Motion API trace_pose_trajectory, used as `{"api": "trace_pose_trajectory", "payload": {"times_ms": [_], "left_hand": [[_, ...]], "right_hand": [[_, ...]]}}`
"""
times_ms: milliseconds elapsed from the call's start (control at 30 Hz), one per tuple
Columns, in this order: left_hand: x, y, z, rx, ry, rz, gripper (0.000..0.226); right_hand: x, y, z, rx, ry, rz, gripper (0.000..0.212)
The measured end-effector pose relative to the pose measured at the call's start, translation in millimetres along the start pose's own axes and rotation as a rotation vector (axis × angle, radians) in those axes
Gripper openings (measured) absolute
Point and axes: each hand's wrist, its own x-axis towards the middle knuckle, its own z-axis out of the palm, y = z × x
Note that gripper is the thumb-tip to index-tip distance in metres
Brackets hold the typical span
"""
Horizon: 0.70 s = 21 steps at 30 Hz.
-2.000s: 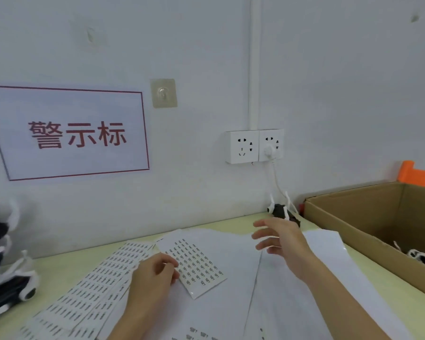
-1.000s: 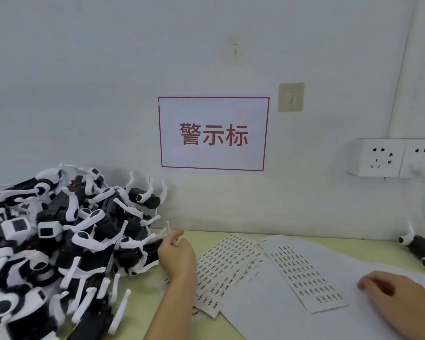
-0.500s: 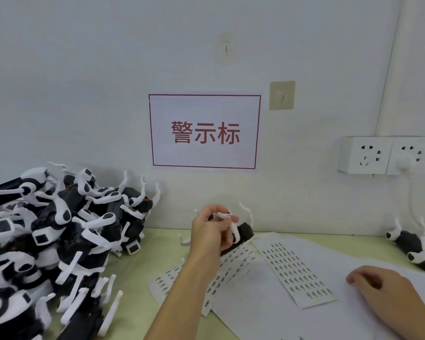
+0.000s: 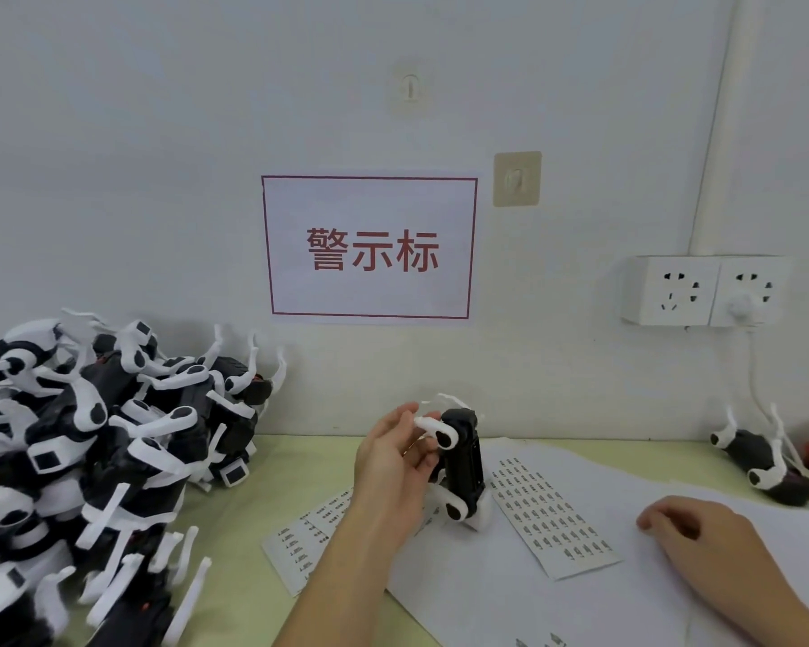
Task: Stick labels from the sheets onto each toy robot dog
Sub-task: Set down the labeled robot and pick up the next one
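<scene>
The left hand (image 4: 393, 455) holds one toy dog (image 4: 458, 464); the right hand (image 4: 701, 539), loosely curled and holding nothing, should peel a label from the sheet (image 4: 552, 516) slowly.

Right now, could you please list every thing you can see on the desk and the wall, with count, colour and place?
Pile of black-and-white plastic toy robot dogs: many, left of desk.
Held toy dog: one, black and white, centre, above the sheets.
Lone toy dog: one, black and white, far right by the wall.
Printed white label sheets: several, centre of desk.
Plain white backing sheets: several, centre-right.
Red-bordered white sign: one, wall.
White sockets: two, wall right.
Wall hooks: two.
Pale green desk: one.
Left hand: grips held dog.
Right hand: rests on paper.
</scene>
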Motion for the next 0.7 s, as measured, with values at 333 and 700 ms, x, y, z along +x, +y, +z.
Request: {"api": "trace_pose_trajectory", "payload": {"times_ms": [333, 700], "left_hand": [[-9.7, -30.0, 5.7, 0.618, -0.191, 0.183, 0.027], [-4.2, -51.9, 2.2, 0.856, -0.064, 0.282, 0.098]], "right_hand": [[-1.1, -0.4, -0.4, -0.034, 0.005, -0.011, 0.036], [-2.8, -3.4, -0.3, -0.042, 0.019, 0.015, 0.036]]}}
